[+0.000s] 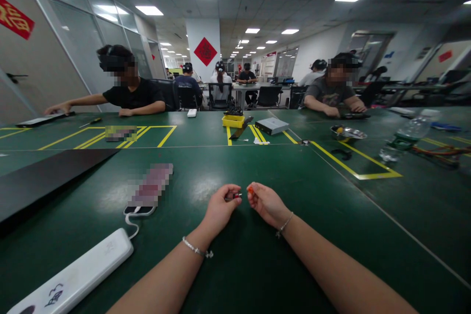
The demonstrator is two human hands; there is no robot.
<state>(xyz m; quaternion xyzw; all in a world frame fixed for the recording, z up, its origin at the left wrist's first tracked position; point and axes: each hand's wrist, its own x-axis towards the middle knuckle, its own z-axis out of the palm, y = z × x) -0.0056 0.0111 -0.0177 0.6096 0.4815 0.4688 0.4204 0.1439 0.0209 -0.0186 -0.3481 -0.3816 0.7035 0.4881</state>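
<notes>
Just above the green table, my left hand [224, 202] pinches a small red piece with a shiny metal tip [237, 196]. The tip points right, toward my other hand. Between the thumb and fingers of my right hand [268, 202] is a small orange piece [250, 190], mostly covered by the fingertips. A narrow gap separates the two pieces. Both are too small to name by kind.
To the left, a phone [152, 186] is cabled to a white power bank-like block [77, 274], beside a dark panel [47, 176]. Farther off are a yellow box [233, 121], a grey boxy device [272, 126], a metal bowl [348, 133] and a plastic bottle [410, 132]. Two people sit opposite.
</notes>
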